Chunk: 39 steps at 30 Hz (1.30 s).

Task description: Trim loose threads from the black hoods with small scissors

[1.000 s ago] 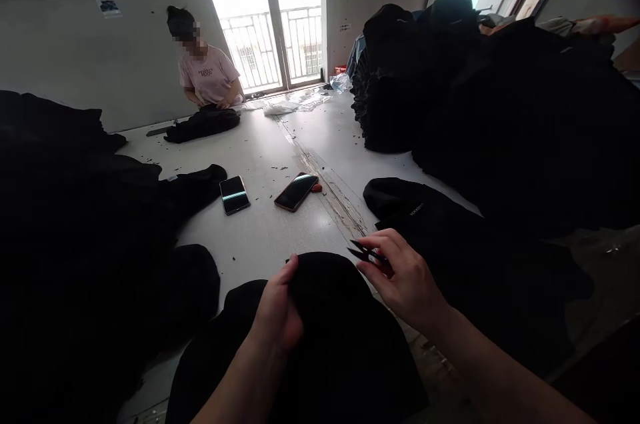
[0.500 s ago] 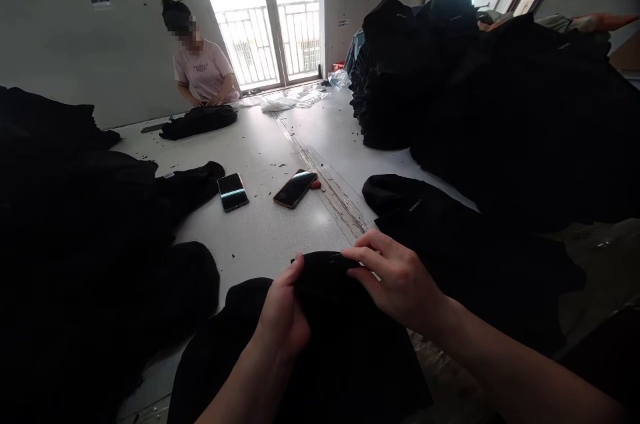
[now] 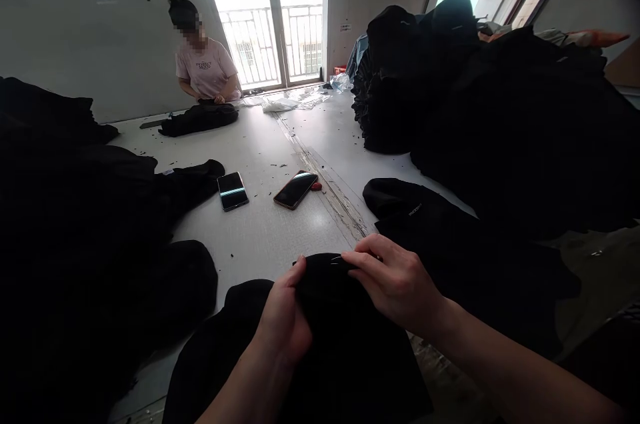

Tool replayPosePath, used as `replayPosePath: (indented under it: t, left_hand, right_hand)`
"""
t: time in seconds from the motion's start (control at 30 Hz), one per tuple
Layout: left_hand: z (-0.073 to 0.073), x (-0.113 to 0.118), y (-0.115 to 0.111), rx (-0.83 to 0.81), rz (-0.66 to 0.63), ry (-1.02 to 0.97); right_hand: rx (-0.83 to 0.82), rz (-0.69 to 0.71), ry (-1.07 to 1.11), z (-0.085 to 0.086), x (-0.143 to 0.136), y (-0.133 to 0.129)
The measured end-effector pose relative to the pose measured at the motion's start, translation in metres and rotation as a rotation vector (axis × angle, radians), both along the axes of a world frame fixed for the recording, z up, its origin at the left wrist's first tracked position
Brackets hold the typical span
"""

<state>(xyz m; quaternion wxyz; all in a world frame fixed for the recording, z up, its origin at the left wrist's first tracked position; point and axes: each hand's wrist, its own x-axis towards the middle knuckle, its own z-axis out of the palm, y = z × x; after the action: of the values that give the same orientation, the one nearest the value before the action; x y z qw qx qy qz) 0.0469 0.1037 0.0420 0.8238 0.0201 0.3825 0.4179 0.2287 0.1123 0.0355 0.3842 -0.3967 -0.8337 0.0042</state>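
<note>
A black garment (image 3: 345, 344) is held up in front of me, its upper edge raised above the table. My left hand (image 3: 285, 317) is closed around the left side of that edge, thumb on top and the other fingers hidden beneath the cloth. At the right end of the edge, the thumb and fingertips of my right hand (image 3: 395, 277) pinch the fabric. Thin light lines show on the cloth by those fingertips; whether they are thread, print or a fine tool, I cannot tell. Dark cloth hides where the garment's lower part ends.
Two phones, one on the left (image 3: 233, 191) and one in the middle (image 3: 296, 189), lie on the white table (image 3: 260, 237). Black garments are heaped at left (image 3: 75, 224) and stacked at right (image 3: 395, 97). A lettered black garment (image 3: 450, 237) lies nearer. Across the table, a person (image 3: 207, 71) handles dark cloth.
My hands keep almost the same grip on the garment, with the right hand's fingertips shifting slightly. The light lines beside them look longer now. Across the table, the person's hands have moved a little.
</note>
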Motion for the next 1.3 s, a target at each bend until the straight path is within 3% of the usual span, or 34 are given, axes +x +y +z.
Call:
replayPosePath:
  t: [0.2, 0.43, 0.93, 1.3]
  left_hand:
    - [0.000, 0.000, -0.001, 0.006, 0.005, 0.006]
    - [0.004, 0.001, -0.001, 0.005, 0.046, 0.051]
    - [0.006, 0.002, -0.004, 0.035, 0.045, 0.075]
    - [0.005, 0.000, -0.006, 0.068, 0.028, 0.073]
  right_hand:
    - [0.027, 0.009, -0.003, -0.002, 0.002, 0.002]
    - [-0.047, 0.016, 0.057, 0.011, 0.009, 0.001]
    - [-0.110, 0.061, -0.036, 0.017, -0.002, 0.002]
    - [-0.013, 0.089, -0.040, 0.013, -0.002, 0.004]
